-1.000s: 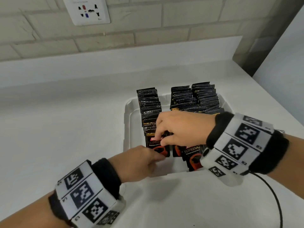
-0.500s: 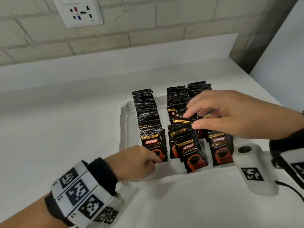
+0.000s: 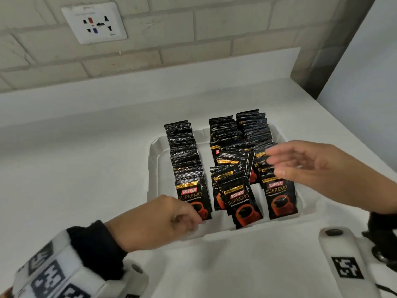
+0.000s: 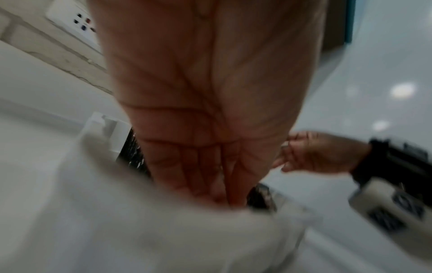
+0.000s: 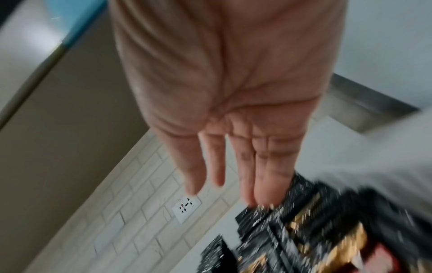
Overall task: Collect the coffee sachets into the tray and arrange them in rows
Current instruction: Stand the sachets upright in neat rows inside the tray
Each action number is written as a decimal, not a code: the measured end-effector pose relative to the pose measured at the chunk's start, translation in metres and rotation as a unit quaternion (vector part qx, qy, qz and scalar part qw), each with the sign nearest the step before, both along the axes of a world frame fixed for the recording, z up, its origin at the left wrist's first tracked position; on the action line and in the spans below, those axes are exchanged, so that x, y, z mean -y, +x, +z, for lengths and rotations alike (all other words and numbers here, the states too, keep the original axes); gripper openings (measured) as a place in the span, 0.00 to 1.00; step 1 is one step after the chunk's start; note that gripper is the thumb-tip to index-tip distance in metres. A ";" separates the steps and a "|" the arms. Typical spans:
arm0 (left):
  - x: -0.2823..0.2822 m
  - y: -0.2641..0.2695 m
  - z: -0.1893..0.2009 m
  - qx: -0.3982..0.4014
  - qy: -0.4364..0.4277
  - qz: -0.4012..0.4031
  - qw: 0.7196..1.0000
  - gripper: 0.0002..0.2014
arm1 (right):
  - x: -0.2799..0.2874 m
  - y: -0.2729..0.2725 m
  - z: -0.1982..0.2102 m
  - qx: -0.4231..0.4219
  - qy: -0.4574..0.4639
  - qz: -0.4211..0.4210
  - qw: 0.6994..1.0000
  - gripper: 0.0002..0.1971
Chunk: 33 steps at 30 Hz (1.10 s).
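Observation:
A white tray (image 3: 153, 160) on the counter holds three rows of black Kopiko sachets: a left row (image 3: 184, 155), a middle row (image 3: 232, 164) and a right row (image 3: 255, 127). The middle row is loose, and its front sachet (image 3: 241, 201) is tilted. My left hand (image 3: 189, 220) sits at the tray's near left corner with fingers hooked over the rim, beside the left row's front sachet. In the left wrist view the fingers (image 4: 219, 188) dip behind the tray wall (image 4: 163, 230). My right hand (image 3: 272, 164) hovers over the right rows with fingers spread and holds nothing; the right wrist view shows its empty palm (image 5: 233, 184).
The white counter (image 3: 75, 179) runs left of the tray to a raised back ledge under a brick wall with a socket (image 3: 94, 22). A grey pillar and a white panel close the right side. The counter's right edge runs just past the tray.
My right hand left the front sachets of the left and middle rows, rose, and moved right to hover open over the right rows. My left hand stayed at the tray's near corner.

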<state>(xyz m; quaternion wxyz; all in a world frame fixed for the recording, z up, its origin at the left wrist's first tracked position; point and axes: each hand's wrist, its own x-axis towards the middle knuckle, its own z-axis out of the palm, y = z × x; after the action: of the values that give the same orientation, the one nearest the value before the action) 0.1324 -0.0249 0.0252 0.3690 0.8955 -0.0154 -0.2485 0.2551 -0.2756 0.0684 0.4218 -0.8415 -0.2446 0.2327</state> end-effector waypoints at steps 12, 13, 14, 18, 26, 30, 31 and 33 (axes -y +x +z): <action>0.043 0.064 0.032 0.101 -0.319 0.389 0.859 0.25 | -0.029 0.005 -0.012 -0.232 0.136 -0.111 0.957 0.27; 0.049 0.068 0.031 0.094 -0.321 0.397 0.854 0.27 | -0.031 0.006 -0.012 -0.237 0.139 -0.113 0.955 0.27; 0.054 0.072 0.029 0.084 -0.323 0.402 0.853 0.28 | -0.032 0.007 -0.012 -0.239 0.141 -0.113 0.954 0.27; 0.068 0.085 0.024 0.044 -0.309 0.430 0.847 0.29 | -0.038 0.009 -0.013 -0.234 0.141 -0.116 0.955 0.25; 0.073 0.101 0.011 0.035 -0.318 0.458 0.829 0.54 | -0.045 0.012 -0.013 -0.249 0.127 -0.110 0.954 0.25; 0.070 0.107 -0.006 0.027 -0.324 0.462 0.825 0.59 | -0.041 0.024 -0.005 -0.161 0.094 -0.115 0.976 0.23; 0.072 0.105 -0.001 0.026 -0.331 0.464 0.822 0.58 | -0.039 0.029 -0.001 -0.126 0.076 -0.123 0.981 0.22; 0.074 0.103 0.007 0.024 -0.329 0.468 0.820 0.50 | -0.038 0.038 0.004 -0.086 0.042 -0.129 0.987 0.20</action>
<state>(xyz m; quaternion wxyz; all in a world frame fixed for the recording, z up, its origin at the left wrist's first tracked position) 0.2355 -0.0990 0.0322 0.7132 0.6259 0.3157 -0.0047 0.2931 -0.2374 0.0722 0.5027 -0.8242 -0.1065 0.2380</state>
